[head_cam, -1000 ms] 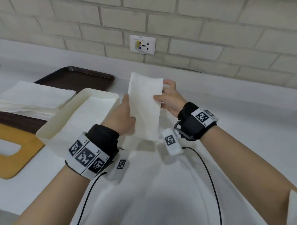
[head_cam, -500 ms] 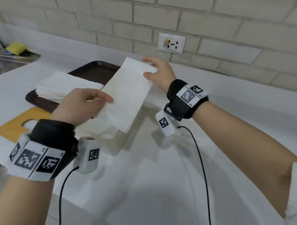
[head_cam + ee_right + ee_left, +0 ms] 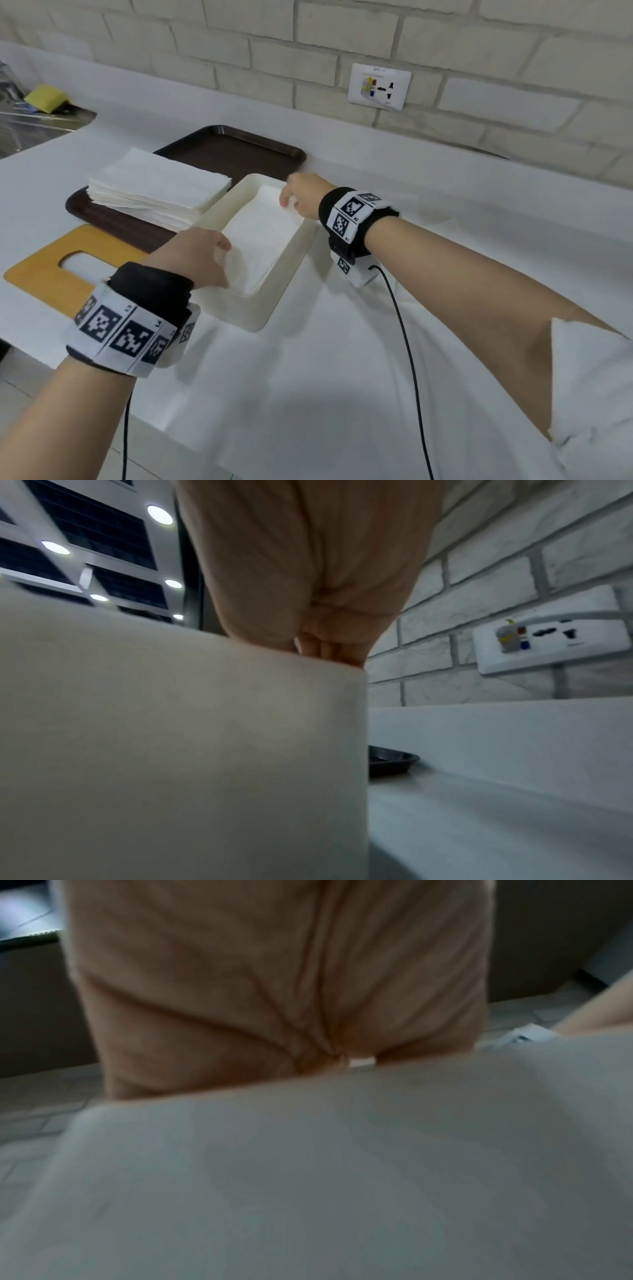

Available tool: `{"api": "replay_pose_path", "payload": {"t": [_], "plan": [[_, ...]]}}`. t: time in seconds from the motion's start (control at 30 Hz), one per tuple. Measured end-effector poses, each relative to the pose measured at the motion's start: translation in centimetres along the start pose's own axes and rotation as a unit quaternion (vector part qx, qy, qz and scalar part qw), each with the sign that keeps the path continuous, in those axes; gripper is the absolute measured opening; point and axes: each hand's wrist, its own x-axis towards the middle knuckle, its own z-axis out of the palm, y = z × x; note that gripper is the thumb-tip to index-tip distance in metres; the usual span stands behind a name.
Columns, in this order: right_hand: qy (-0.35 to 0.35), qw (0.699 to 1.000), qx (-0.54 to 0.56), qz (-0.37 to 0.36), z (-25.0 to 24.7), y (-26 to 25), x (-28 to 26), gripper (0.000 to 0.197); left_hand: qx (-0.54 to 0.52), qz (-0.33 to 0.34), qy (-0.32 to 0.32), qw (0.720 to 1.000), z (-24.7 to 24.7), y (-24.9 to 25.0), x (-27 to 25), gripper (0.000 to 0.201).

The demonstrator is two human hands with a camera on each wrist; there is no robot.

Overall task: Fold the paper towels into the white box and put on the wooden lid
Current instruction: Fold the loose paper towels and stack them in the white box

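The white box (image 3: 255,310) stands on the counter with a folded paper towel (image 3: 263,229) lying in it. My left hand (image 3: 227,263) pinches the towel's near end between thumb and fingers. My right hand (image 3: 289,202) pinches its far end, inside the box's far corner. In each wrist view the box wall (image 3: 308,1164) (image 3: 171,737) hides the fingertips, and only the palms (image 3: 274,988) (image 3: 308,574) show. A stack of unfolded paper towels (image 3: 157,186) sits left of the box. The wooden lid (image 3: 37,274), with an oval cutout, lies flat at the near left.
The towel stack rests on a dark brown tray (image 3: 239,150) behind and left of the box. A sink with a yellow sponge (image 3: 46,97) is at the far left. A wall socket (image 3: 378,85) is on the brick wall. Cables hang from both wristbands.
Both hands have carried the folded towel leftward from in front of me and lowered it into the white box. My view has turned left with it.
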Motion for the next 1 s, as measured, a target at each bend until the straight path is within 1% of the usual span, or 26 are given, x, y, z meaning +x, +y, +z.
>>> {"api": "replay_pose_path", "payload": {"t": [0.03,0.1,0.13,0.17,0.2,0.27,0.3,0.4,0.47,0.53,0.67,0.8,0.9,1.0], "plan": [[0.019,1.0,-0.018,-0.017,0.1,-0.2,0.2,0.036,0.048,0.008,0.004,0.999,0.1,0.3,0.1,0.051],[0.05,0.996,-0.051,-0.054,0.3,-0.7,0.4,0.034,0.155,0.042,0.05,0.986,0.4,0.8,0.0,0.045],[0.041,0.996,-0.057,-0.062,0.4,-0.9,0.5,0.033,0.186,0.059,0.072,0.978,0.5,1.1,-0.1,0.043],[0.018,0.996,-0.056,-0.063,0.4,-1.1,0.6,0.035,0.192,0.07,0.077,0.976,0.5,1.3,-0.2,0.042],[-0.012,0.997,-0.053,-0.06,0.5,-1.3,0.8,0.038,0.176,0.071,0.061,0.98,0.5,1.5,-0.3,0.044],[-0.066,0.995,-0.052,-0.061,0.4,-1.7,1.0,0.048,0.146,0.06,0.001,0.987,0.5,1.7,-0.5,0.05],[-0.084,0.993,-0.056,-0.066,0.4,-1.8,1.2,0.051,0.152,0.058,-0.022,0.986,0.6,1.8,-0.5,0.052],[-0.119,0.988,-0.068,-0.068,0.6,-1.8,1.6,0.055,0.2,0.063,-0.05,0.976,1.2,2.1,-0.4,0.053],[-0.133,0.986,-0.069,-0.066,0.8,-1.9,1.7,0.055,0.21,0.057,-0.064,0.974,1.5,2.4,-0.1,0.051],[-0.143,0.985,-0.068,-0.066,0.9,-2.0,1.8,0.055,0.211,0.053,-0.073,0.973,1.4,2.7,0.3,0.052],[-0.138,0.986,-0.066,-0.072,0.3,-1.9,1.8,0.057,0.203,0.054,-0.087,0.974,1.0,2.8,0.5,0.056],[-0.165,0.98,-0.088,-0.071,0.1,-2.1,1.4,0.064,0.231,0.061,-0.088,0.967,1.6,2.9,0.8,0.052],[-0.153,0.982,-0.086,-0.076,0.3,-2.4,1.2,0.064,0.219,0.045,-0.081,0.971,1.9,3.1,0.9,0.049],[-0.127,0.988,-0.055,-0.07,0.0,-2.2,0.6,0.061,0.207,0.051,-0.095,0.972,1.5,3.1,0.3,0.05]]}}
